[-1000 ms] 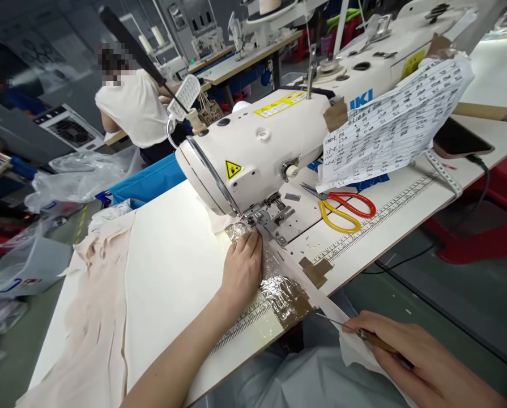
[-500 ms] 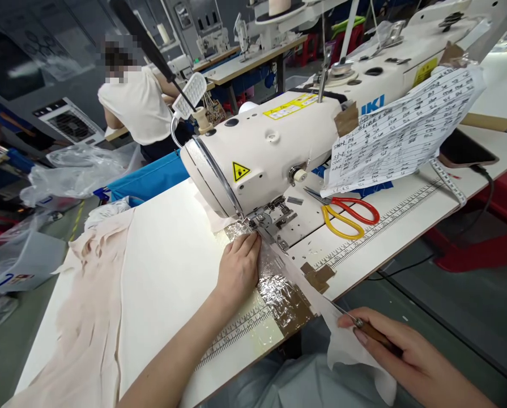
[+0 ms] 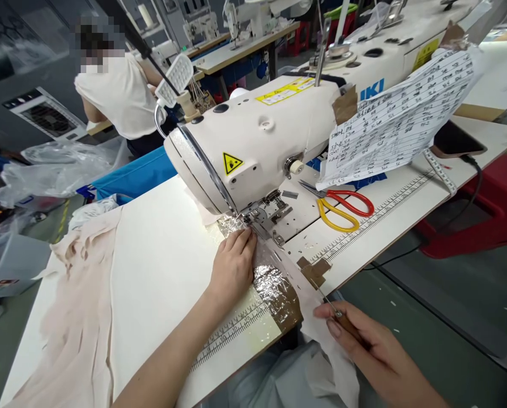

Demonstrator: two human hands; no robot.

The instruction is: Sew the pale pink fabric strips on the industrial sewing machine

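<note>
Bench point(image 3: 151, 255): bare surface between the pale cloth point(image 3: 77, 289) and the left forearm point(image 3: 166, 345) admits a hand from the front edge. The machine head point(image 3: 240, 147) blocks passage beyond the left hand point(image 3: 235, 263). On the right, scissors point(image 3: 323, 195) and a paper sheet point(image 3: 389, 127) obstruct; a narrow margin remains before the scissors. The right hand point(image 3: 366, 343), gripping a pointed tool point(image 3: 350, 326), obstructs the front edge.

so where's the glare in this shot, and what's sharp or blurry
Head view: bright glare on the shiny strip beside the left hand; head view: scissors fairly sharp, plastic bags at the picture's left softer; head view: pixelation covers the co-worker's head.
</note>
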